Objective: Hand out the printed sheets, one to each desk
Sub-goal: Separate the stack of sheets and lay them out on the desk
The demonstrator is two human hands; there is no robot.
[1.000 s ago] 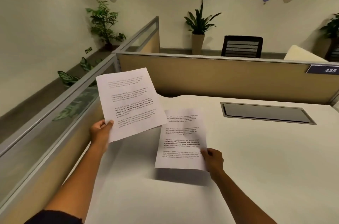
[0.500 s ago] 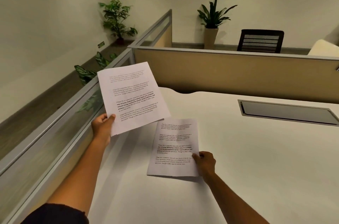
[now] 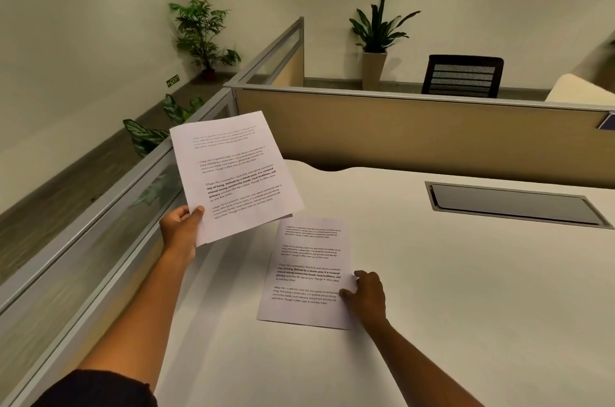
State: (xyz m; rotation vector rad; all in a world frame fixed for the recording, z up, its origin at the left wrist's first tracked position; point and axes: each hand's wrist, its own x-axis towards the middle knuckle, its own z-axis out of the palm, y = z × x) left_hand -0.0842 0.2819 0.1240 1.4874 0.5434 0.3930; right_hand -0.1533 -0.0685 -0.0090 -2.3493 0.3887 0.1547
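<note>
My left hand (image 3: 181, 230) grips the lower left corner of a thin stack of printed sheets (image 3: 233, 173), held tilted in the air above the left part of the white desk (image 3: 466, 290). One single printed sheet (image 3: 307, 273) lies flat on the desk, below and right of the stack. My right hand (image 3: 366, 296) rests at that sheet's lower right edge, thumb and fingertips touching the paper.
A beige partition (image 3: 416, 137) closes the desk's far side and a glass-topped partition (image 3: 109, 216) runs along its left. A dark cable hatch (image 3: 512, 203) is set in the desk at right. Behind the partition stand a black chair (image 3: 462, 75) and potted plants (image 3: 376, 40).
My right hand has lowered the single sheet from the air onto the desk, where it now lies flat. The left hand keeps the stack raised. The camera has turned slightly left.
</note>
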